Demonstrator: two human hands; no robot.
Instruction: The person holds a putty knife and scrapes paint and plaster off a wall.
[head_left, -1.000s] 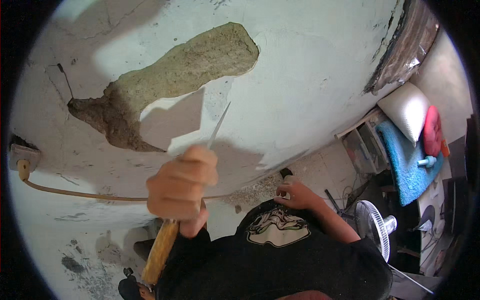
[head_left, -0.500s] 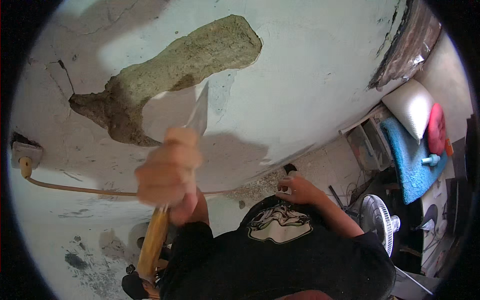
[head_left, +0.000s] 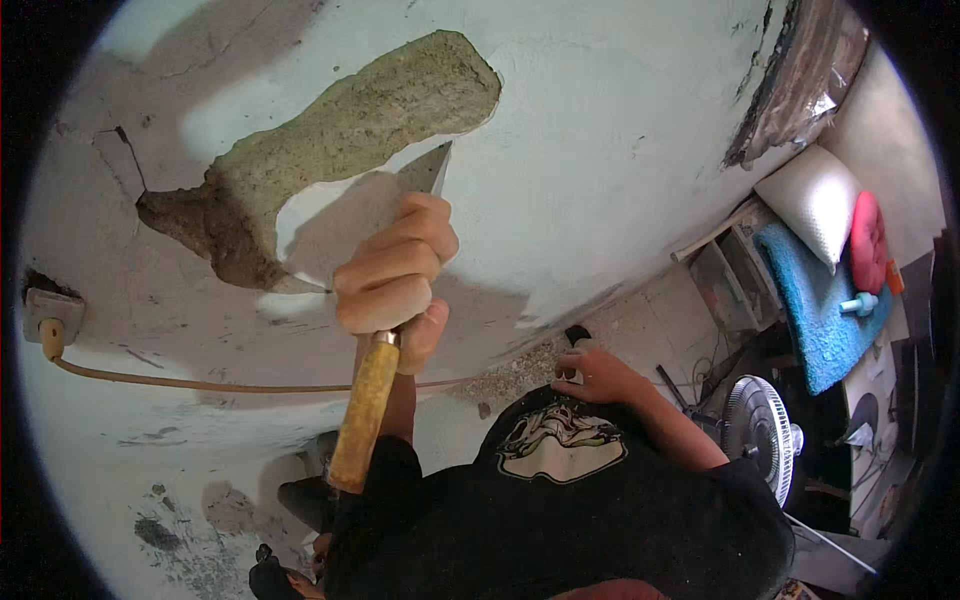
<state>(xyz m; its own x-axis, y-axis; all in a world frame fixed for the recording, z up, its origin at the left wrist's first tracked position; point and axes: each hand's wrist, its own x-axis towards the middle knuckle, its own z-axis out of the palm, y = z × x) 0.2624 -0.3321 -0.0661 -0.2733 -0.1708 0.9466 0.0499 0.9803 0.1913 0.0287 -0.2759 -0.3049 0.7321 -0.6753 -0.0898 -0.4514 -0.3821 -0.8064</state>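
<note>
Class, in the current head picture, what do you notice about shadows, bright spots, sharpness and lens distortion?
Head view: a grey shadow falls on the wall beside the left hand; the white cushion catches bright light; the wooden handle looks fairly sharp; the fisheye lens leaves black corners and bends straight edges toward the rim.

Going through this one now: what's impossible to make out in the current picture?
All in the head view:
- Lower part of the blade: covered by the left hand.
- Whether its tip touches the wall: too fine to tell.
- A stretch of cable: behind the left wrist and wooden handle.
- Right palm: hidden by the right hand's curled fingers.
- Another person: cut off by the lower edge.
</note>
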